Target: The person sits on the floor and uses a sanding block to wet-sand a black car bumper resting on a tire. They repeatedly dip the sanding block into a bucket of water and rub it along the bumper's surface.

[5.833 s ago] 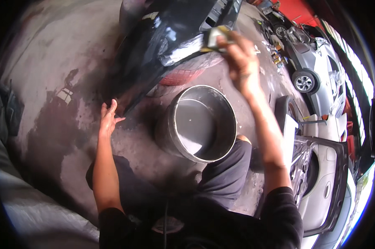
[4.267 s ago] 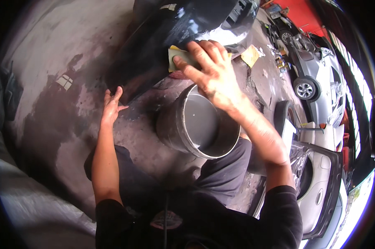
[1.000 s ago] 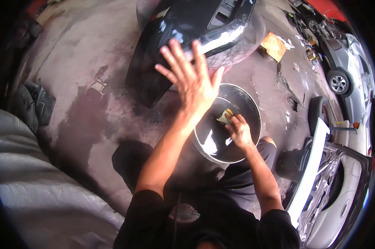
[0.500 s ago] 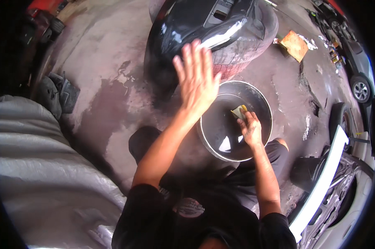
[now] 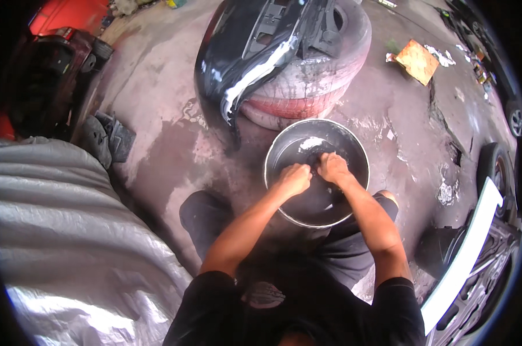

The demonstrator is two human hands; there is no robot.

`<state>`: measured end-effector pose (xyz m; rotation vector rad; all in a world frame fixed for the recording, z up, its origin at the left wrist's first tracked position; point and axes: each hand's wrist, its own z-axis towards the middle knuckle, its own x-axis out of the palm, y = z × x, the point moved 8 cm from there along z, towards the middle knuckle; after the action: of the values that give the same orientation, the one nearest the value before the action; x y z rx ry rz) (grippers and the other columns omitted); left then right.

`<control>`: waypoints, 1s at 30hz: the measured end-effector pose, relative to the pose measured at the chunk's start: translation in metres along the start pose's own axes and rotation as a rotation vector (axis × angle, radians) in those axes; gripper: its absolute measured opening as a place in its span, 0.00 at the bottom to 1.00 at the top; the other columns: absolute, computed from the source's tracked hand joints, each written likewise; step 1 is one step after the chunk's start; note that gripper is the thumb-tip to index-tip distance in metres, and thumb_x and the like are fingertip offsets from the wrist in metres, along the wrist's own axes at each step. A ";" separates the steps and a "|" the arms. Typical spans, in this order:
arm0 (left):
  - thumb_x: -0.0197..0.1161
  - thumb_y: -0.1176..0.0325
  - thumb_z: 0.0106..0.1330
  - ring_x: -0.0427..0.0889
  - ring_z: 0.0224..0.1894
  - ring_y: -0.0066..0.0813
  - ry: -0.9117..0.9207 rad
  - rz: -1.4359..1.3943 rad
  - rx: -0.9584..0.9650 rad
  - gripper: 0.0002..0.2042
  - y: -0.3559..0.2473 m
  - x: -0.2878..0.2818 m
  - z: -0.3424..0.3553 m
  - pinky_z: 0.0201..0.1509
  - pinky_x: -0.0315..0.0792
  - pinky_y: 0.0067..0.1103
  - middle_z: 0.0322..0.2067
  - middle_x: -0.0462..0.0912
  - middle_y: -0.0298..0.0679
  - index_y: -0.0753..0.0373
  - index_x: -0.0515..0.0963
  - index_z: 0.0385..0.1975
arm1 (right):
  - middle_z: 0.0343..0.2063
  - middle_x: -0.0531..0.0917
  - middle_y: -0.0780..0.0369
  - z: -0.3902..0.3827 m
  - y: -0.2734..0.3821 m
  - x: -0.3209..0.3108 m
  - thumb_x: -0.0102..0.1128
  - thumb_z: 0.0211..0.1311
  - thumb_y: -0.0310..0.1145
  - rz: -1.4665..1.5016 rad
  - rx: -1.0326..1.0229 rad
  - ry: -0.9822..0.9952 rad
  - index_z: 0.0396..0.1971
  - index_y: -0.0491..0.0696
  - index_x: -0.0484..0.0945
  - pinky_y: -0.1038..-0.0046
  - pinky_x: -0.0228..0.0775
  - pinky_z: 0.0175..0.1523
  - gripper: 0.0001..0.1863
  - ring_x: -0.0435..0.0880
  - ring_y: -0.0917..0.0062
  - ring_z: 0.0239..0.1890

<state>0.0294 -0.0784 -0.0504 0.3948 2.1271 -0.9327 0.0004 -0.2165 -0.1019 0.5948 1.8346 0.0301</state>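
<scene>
A round dark basin [image 5: 362, 151] with a pale rim stands on the floor between my knees, with dark water [image 5: 307, 202] in it. My left hand [image 5: 296, 178] is closed over the middle of the basin, knuckles up. Close beside it my right hand [image 5: 332, 168] is closed too, and the two nearly meet. Something dark shows between the fingers, but I cannot make out what it is. Beyond the basin a glossy black car bumper [image 5: 220, 63] with whitish patches along its edge rests on stacked tyres [image 5: 307, 89], one banded red.
On the left a silver-grey cover [image 5: 70, 230] drapes over something large. Black plastic pieces [image 5: 113, 138] lie past it. To the right are a long white strip [image 5: 466, 254], a black bucket [image 5: 437, 251] and a wheel [image 5: 494, 164]. An orange-brown board [image 5: 418, 61] lies farther off.
My left hand has come down from near the bumper into the basin, and its spread fingers have closed. My right hand has moved slightly left; the small yellowish pad it held no longer shows.
</scene>
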 end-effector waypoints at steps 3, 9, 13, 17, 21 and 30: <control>0.64 0.62 0.76 0.89 0.55 0.51 -0.328 -0.385 -0.058 0.15 0.019 -0.011 -0.011 0.58 0.80 0.43 0.49 0.89 0.58 0.68 0.85 0.51 | 0.48 0.90 0.47 -0.021 -0.004 -0.033 0.66 0.74 0.42 0.863 0.024 -0.090 0.53 0.41 0.85 0.59 0.82 0.59 0.20 0.92 0.58 0.52; 0.70 0.68 0.76 0.86 0.46 0.28 -0.194 -1.478 0.215 0.21 -0.003 -0.050 -0.025 0.50 0.83 0.36 0.45 0.85 0.36 0.58 0.73 0.65 | 0.46 0.89 0.57 -0.030 0.024 -0.056 0.56 0.83 0.36 2.048 -0.272 0.269 0.60 0.39 0.79 0.71 0.87 0.48 0.18 0.91 0.70 0.43; 0.69 0.73 0.75 0.85 0.40 0.33 -0.231 -1.566 0.323 0.22 -0.025 -0.067 -0.036 0.42 0.85 0.36 0.49 0.85 0.43 0.58 0.66 0.62 | 0.46 0.88 0.47 -0.051 0.047 -0.064 0.51 0.84 0.37 2.184 -0.302 0.454 0.60 0.35 0.78 0.63 0.90 0.45 0.20 0.92 0.60 0.38; 0.69 0.75 0.74 0.85 0.37 0.34 -0.263 -1.506 0.308 0.27 -0.030 -0.081 -0.045 0.33 0.84 0.36 0.56 0.84 0.51 0.59 0.60 0.66 | 0.46 0.87 0.46 -0.048 0.066 -0.055 0.48 0.83 0.34 2.184 -0.342 0.607 0.59 0.32 0.76 0.60 0.89 0.40 0.20 0.91 0.57 0.36; 0.73 0.79 0.69 0.85 0.50 0.28 -0.512 -1.169 0.178 0.28 -0.018 -0.100 -0.057 0.51 0.83 0.27 0.56 0.83 0.47 0.59 0.64 0.64 | 0.45 0.88 0.51 -0.034 0.069 -0.037 0.55 0.79 0.33 1.972 -0.257 0.440 0.57 0.34 0.79 0.61 0.86 0.43 0.18 0.91 0.61 0.42; 0.77 0.71 0.65 0.82 0.64 0.44 -1.228 0.067 0.278 0.22 -0.063 -0.257 -0.152 0.70 0.73 0.34 0.60 0.85 0.48 0.65 0.82 0.58 | 0.59 0.86 0.54 -0.021 0.074 -0.079 0.63 0.74 0.32 1.355 -0.437 -0.245 0.67 0.46 0.79 0.67 0.81 0.60 0.23 0.89 0.69 0.53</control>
<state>0.0852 -0.0052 0.2405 -0.0198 0.8682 -1.0388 0.0271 -0.1790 -0.0016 1.3268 0.8561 1.1578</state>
